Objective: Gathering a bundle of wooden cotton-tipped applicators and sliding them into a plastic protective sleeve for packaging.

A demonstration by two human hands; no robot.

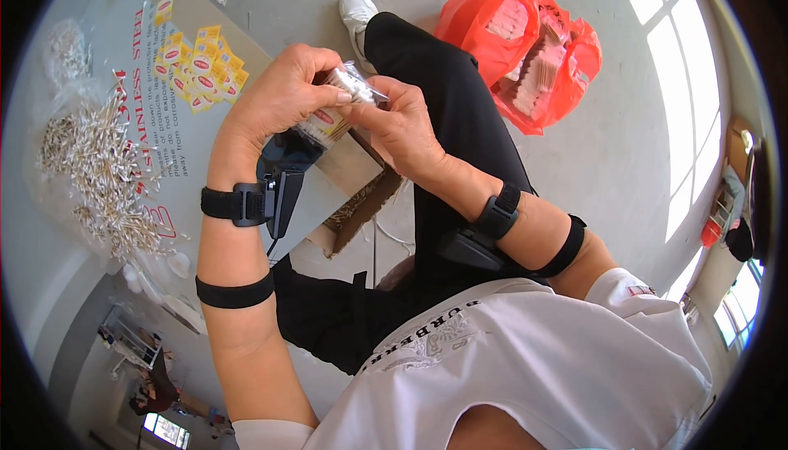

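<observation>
Both my hands hold a small clear plastic bag of cotton swabs [322,127] above the edge of the table. The white swab tips show at its top, and a yellow and red label shows through the film. My left hand [289,89] grips the bag from the left, thumb across its upper part. With bent fingers, my right hand [400,126] pinches the film at the bag's open-looking top. Left of my left hand, several yellow label cards [201,62] lie spread on the table.
A heap of loose cotton swabs [107,175] covers part of the grey table [193,204]. Below my hands stands a cardboard box [355,222] with swabs inside. On the floor, a red plastic bag [476,19] holds pink packs [542,72]. My leg [439,64] extends between them.
</observation>
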